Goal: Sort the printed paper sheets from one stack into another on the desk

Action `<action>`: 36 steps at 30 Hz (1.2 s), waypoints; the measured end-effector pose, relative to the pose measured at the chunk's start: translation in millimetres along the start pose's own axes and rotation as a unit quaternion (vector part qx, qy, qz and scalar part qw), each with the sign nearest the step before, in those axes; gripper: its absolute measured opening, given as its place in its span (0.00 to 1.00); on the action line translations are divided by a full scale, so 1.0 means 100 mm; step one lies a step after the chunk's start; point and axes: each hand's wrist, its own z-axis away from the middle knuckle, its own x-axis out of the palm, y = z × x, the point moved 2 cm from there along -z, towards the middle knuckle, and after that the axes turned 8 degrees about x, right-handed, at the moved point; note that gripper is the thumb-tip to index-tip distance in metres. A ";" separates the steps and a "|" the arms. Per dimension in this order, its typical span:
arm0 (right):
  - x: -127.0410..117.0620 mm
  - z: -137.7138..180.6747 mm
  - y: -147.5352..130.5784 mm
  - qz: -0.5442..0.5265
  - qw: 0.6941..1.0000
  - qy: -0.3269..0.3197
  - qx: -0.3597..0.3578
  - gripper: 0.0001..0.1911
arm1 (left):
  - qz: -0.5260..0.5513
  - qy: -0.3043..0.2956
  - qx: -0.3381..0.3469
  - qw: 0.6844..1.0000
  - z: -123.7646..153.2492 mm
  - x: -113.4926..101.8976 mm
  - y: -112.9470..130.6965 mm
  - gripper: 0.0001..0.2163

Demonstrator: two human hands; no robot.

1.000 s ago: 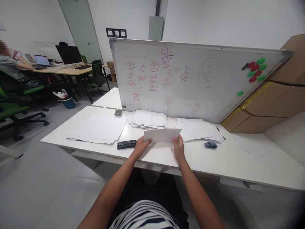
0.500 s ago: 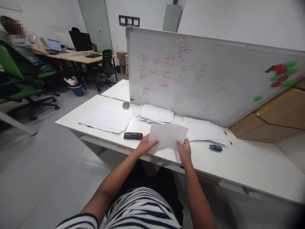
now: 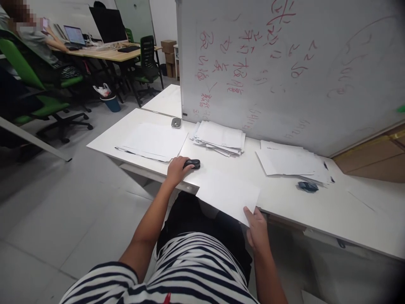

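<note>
My left hand [image 3: 177, 171] is wrapped round the left end of a black stapler [image 3: 193, 164] that lies on the white desk. Pinched at its lower right corner by my right hand [image 3: 257, 226] is white paper [image 3: 229, 195], held over the desk's front edge; how many sheets it has I cannot tell. Flat sheets of paper [image 3: 152, 141] lie left of the stapler. Behind it rests a pile of papers [image 3: 220, 137], and another pile [image 3: 287, 159] spreads out farther right.
A whiteboard [image 3: 253, 76] with red writing stands along the back of the desk [image 3: 110, 135]. A grey computer mouse [image 3: 176, 123] and a dark crumpled item [image 3: 308, 186] lie on it. Cardboard boxes [image 3: 373, 154] are at right. A person [image 3: 34, 38] sits at another table on the left.
My left hand has let go of the paper and moved left onto the stapler. The right hand alone keeps the paper, now lower and nearer me. The view has tilted down.
</note>
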 end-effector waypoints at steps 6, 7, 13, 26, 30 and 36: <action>0.24 0.04 -0.08 0.002 0.999 -0.036 0.005 0.27 | 0.024 -0.008 0.004 1.000 0.02 -0.06 0.02 0.16; 0.27 0.03 -0.09 0.003 0.999 -0.039 0.002 0.26 | 0.023 -0.014 0.009 1.000 0.02 -0.06 0.02 0.16; 0.35 -0.04 -0.08 0.014 0.997 -0.069 0.013 0.26 | 0.032 -0.045 0.021 0.998 0.02 -0.07 -0.01 0.15; 0.34 -0.10 0.02 0.010 0.993 -0.112 0.039 0.25 | 0.069 -0.162 0.080 0.981 -0.02 -0.30 0.18 0.18; 0.35 -0.09 -0.01 0.010 0.993 -0.116 0.026 0.24 | 0.109 -0.151 0.008 0.983 -0.21 -0.52 0.26 0.22; 0.36 -0.05 -0.05 0.009 0.994 -0.108 0.028 0.24 | 0.102 -0.135 0.030 0.985 -0.64 -0.38 0.43 0.24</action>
